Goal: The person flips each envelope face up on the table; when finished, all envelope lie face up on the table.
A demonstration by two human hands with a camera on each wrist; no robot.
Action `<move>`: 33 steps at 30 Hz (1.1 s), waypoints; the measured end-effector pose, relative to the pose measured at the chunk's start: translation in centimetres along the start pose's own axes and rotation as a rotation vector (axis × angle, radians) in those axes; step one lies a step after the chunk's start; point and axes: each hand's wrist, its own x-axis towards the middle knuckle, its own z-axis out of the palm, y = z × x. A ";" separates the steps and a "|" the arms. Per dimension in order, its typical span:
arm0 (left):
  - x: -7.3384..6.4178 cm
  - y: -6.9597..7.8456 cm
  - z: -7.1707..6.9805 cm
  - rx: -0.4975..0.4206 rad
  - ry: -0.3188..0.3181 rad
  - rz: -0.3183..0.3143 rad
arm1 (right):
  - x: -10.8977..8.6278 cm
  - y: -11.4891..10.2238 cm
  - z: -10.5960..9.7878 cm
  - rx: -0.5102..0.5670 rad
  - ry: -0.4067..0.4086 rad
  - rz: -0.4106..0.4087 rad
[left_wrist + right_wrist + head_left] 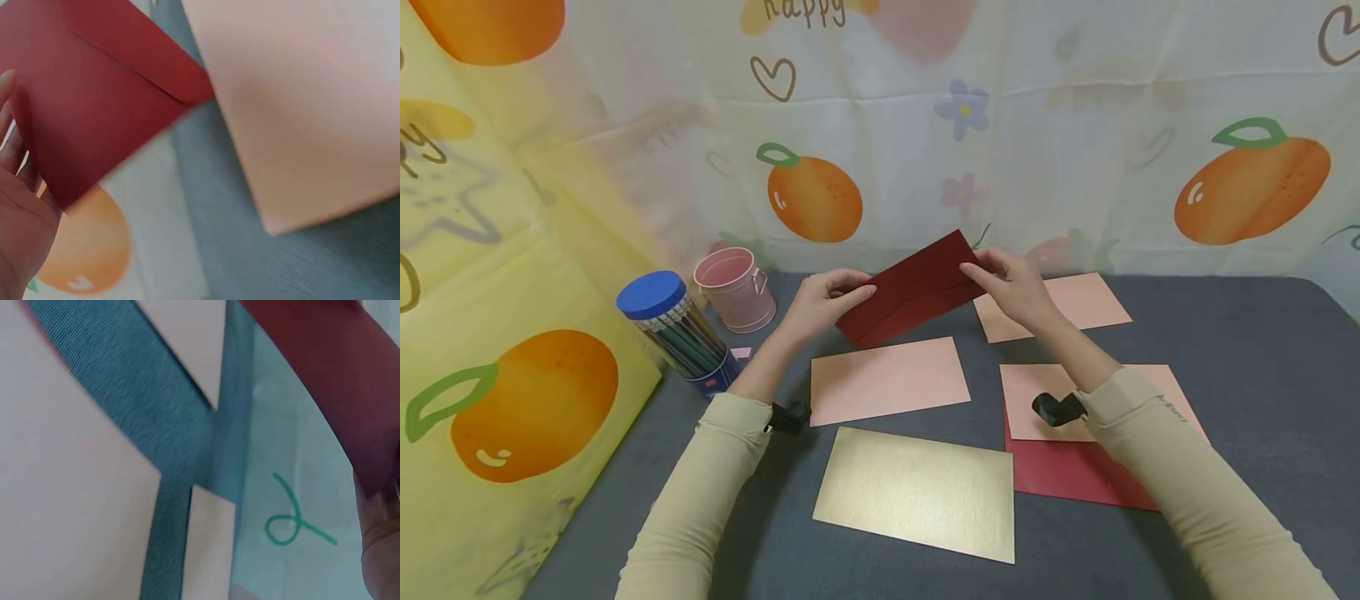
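Note:
A dark red envelope is held up tilted above the table's back edge, its flap line showing along the lower side. My left hand pinches its left end, thumb in front. At the upper right end, my right hand pinches it between thumb and fingers. The flap fold also shows on the red envelope in the left wrist view. Below it on the table lies a pink paper rectangle, and nearer me a gold one.
At right, another pink rectangle overlaps a red one, under my right forearm. A third pink rectangle lies at the back. On the left stand a blue-lidded tub of pencils and a small pink bucket. A printed curtain hangs behind.

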 end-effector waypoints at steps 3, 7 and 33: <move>0.4 1.4 0.6 0.046 -0.049 0.056 | 0.0 -0.8 0.2 0.038 -0.009 -0.036; 0.8 2.5 1.5 0.101 -0.075 0.140 | -0.2 -2.4 0.8 0.090 -0.012 -0.077; 0.2 3.1 5.3 -0.911 0.384 -0.163 | -1.8 0.0 4.6 0.291 -0.326 0.274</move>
